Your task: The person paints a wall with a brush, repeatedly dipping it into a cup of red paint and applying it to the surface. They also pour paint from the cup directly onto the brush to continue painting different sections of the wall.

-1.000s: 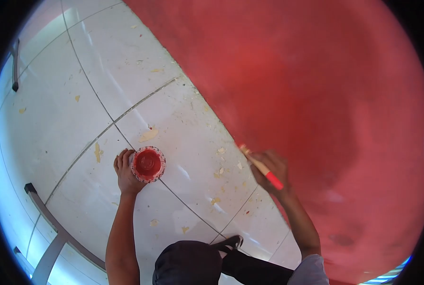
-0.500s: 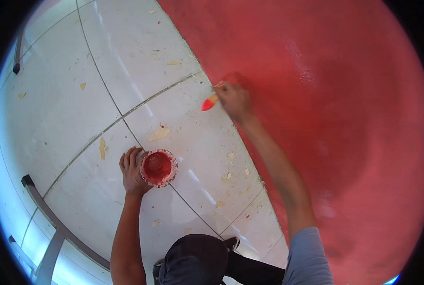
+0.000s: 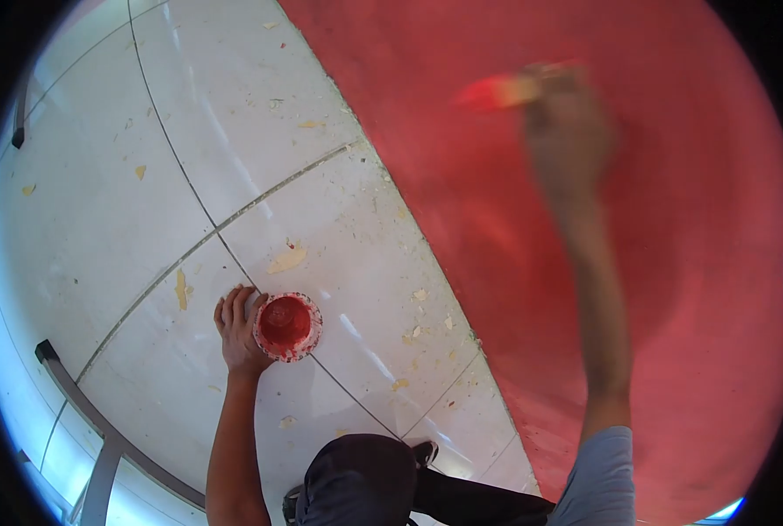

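Observation:
My right hand, blurred by motion, grips a paintbrush with red bristles pointing left. It is in front of the red wall, towards the top. My left hand rests against the left side of a round container on the tiled floor, its fingers bent along the rim. Red paint coats the inside of the container, and the rim is spattered with red and white.
Pale floor tiles carry scattered yellowish flakes and dark joints. A grey metal frame stands at the lower left. My dark-clothed knee and a shoe show at the bottom.
My right hand has moved up and to the right with the brush, from the wall's lower edge to further over the red surface. My left hand stays at the container.

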Motion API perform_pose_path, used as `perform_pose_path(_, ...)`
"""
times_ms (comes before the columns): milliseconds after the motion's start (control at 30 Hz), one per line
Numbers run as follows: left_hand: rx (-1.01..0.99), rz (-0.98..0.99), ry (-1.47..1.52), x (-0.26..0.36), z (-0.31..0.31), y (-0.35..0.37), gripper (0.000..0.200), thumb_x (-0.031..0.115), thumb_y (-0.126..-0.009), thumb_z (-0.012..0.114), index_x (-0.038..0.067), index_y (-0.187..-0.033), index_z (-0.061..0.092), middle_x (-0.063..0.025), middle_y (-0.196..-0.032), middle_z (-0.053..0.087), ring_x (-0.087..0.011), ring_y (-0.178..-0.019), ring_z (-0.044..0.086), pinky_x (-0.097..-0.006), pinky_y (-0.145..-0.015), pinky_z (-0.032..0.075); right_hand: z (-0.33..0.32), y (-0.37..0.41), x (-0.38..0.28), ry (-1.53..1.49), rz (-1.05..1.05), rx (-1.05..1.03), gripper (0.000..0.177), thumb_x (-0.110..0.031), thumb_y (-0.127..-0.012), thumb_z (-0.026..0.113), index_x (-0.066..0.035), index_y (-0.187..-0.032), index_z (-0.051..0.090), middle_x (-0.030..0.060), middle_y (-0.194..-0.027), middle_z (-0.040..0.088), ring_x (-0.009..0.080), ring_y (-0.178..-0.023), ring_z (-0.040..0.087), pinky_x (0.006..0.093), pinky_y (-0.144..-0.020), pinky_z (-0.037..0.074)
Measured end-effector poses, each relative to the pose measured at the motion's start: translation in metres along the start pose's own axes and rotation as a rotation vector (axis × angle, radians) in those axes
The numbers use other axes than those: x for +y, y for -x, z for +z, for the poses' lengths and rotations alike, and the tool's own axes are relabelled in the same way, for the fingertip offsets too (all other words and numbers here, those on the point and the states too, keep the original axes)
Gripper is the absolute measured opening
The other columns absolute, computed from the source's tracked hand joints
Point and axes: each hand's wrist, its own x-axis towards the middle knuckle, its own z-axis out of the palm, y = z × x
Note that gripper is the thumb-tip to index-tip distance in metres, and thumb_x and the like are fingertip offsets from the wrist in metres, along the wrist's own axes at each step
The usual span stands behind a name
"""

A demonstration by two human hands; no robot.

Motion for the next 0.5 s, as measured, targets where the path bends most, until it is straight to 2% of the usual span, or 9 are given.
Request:
perform_pose_path(67,0.006,0.012,-0.009,0.0,0.0,-0.001,0.069,0.039,-0.057,0.082,0.012,-0.116,0.061,-0.0114,-0.128,0.05,-0.0302,-0.131,0.04,-0.0493,-0.112,0.022,0.057,0.035,-0.068,0.056,-0.038,-0.353,0.01,-0.017,-0.09,0.053,-0.014,-0.089,0.063,0.0057,-0.086,0.056,0.0224,-0.078,0.059,0.0356,-0.053,0.052)
perform_pose_path(100,0.006,0.016,-0.012,0.0,0.0,0.0,0.069,0.04,-0.057,0.082,0.012,-0.116,0.061,-0.0115,-0.129,0.05,-0.0302,-0.131,0.041,-0.0494,-0.112,0.022,0.09,0.061,-0.102,0.023,-0.12,-0.338,0.011,-0.016,-0.086,0.055,-0.014,-0.09,0.065,0.0061,-0.085,0.055,0.0222,-0.083,0.059,0.0333,-0.053,0.052)
perform_pose_path(133,0.007,0.012,-0.012,0.0,0.0,0.001,0.068,0.04,-0.058,0.082,0.012,-0.116,0.061,-0.0114,-0.129,0.05,-0.0302,-0.131,0.041,-0.0494,-0.112,0.022,0.118,0.082,-0.13,-0.288,-0.075,-0.448,0.015,-0.016,-0.087,0.054,-0.013,-0.094,0.066,0.0084,-0.086,0.056,0.0237,-0.081,0.06,0.037,-0.055,0.053)
perform_pose_path(233,-0.007,0.009,-0.004,0.001,-0.002,0.001,0.063,0.038,-0.061,0.079,0.011,-0.116,0.061,-0.0108,-0.13,0.05,-0.03,-0.131,0.04,-0.0492,-0.112,0.022,0.15,0.105,-0.165,-0.668,-0.009,-0.522,0.017,-0.018,-0.09,0.052,-0.013,-0.097,0.067,0.0114,-0.088,0.058,0.0281,-0.079,0.062,0.0436,-0.057,0.052)
perform_pose_path(300,-0.015,-0.003,0.025,0.005,-0.006,-0.002,0.054,0.034,-0.067,0.074,0.01,-0.114,0.063,-0.0098,-0.131,0.048,-0.0299,-0.132,0.038,-0.0485,-0.113,0.023,0.145,0.091,-0.123,-0.556,0.019,-0.412,0.018,-0.022,-0.093,0.05,-0.015,-0.096,0.066,0.0137,-0.09,0.06,0.0317,-0.077,0.063,0.0484,-0.061,0.051)
perform_pose_path(333,-0.015,-0.001,0.033,0.005,-0.006,-0.004,0.055,0.034,-0.067,0.074,0.01,-0.114,0.063,-0.0101,-0.131,0.048,-0.0301,-0.132,0.038,-0.0486,-0.113,0.023,0.122,0.069,-0.086,-0.578,0.214,-0.413,0.012,-0.015,-0.086,0.056,-0.009,-0.094,0.063,0.0146,-0.085,0.06,0.0333,-0.081,0.062,0.0491,-0.066,0.049)
perform_pose_path(400,-0.018,-0.021,0.046,0.003,-0.004,-0.001,0.055,0.034,-0.066,0.075,0.009,-0.114,0.063,-0.0105,-0.132,0.048,-0.0305,-0.132,0.038,-0.0489,-0.112,0.023,0.056,0.027,-0.022,-0.388,0.203,-0.172,0.011,-0.019,-0.084,0.064,-0.009,-0.088,0.06,0.0141,-0.084,0.061,0.0332,-0.075,0.062,0.0424,-0.059,0.048)
perform_pose_path(433,-0.005,-0.017,0.045,0.001,-0.002,0.0,0.06,0.036,-0.063,0.077,0.01,-0.115,0.062,-0.0107,-0.131,0.049,-0.0306,-0.132,0.039,-0.0493,-0.112,0.023,0.03,0.013,0.004,-0.304,0.098,-0.012,0.011,-0.022,-0.088,0.055,-0.014,-0.091,0.063,0.0103,-0.083,0.059,0.0316,-0.071,0.06,0.0454,-0.057,0.048)
perform_pose_path(500,0.024,-0.005,0.034,0.0,0.001,0.0,0.069,0.04,-0.057,0.082,0.011,-0.116,0.061,-0.0112,-0.129,0.051,-0.0309,-0.13,0.041,-0.05,-0.112,0.023,-0.017,-0.018,0.018,-0.261,0.133,0.155,0.01,-0.019,-0.088,0.056,-0.013,-0.093,0.062,0.009,-0.082,0.058,0.0296,-0.07,0.06,0.0432,-0.054,0.047)
